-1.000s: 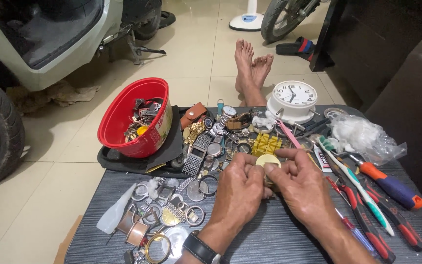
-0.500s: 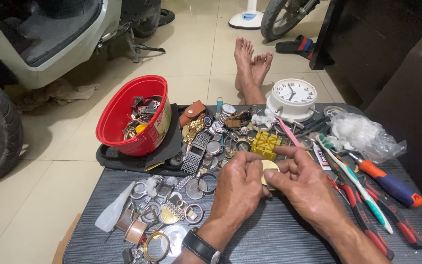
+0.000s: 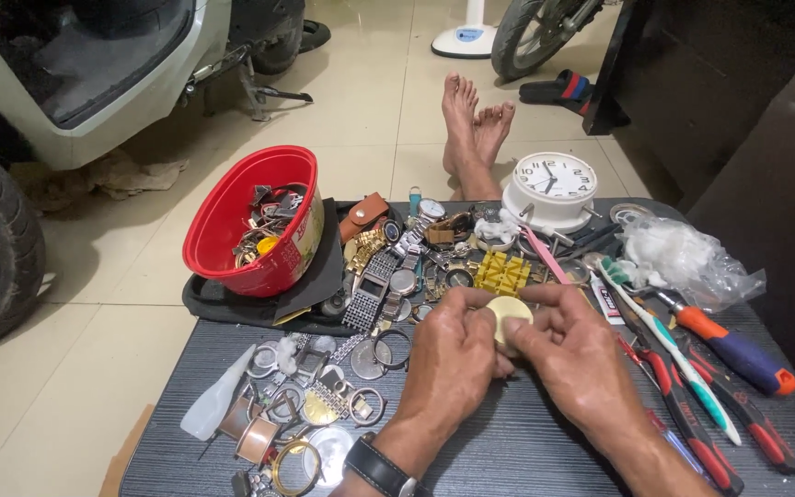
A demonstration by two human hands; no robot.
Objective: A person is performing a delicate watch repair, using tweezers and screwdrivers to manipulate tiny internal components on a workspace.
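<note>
Both hands, left hand [image 3: 453,354] and right hand [image 3: 568,354], pinch a small round cream-coloured disc [image 3: 509,315] between fingertips, just in front of the yellow plastic block [image 3: 502,272] on the dark tabletop [image 3: 517,442]; apparently fitting or pressing it; steady, even fingertip pressure seems needed.

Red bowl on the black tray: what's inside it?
The red bowl, tilted on the black tray, holds a jumble of dark metal parts and one yellow piece. Whatever lies deeper is covered by the pile and the near wall.
</note>
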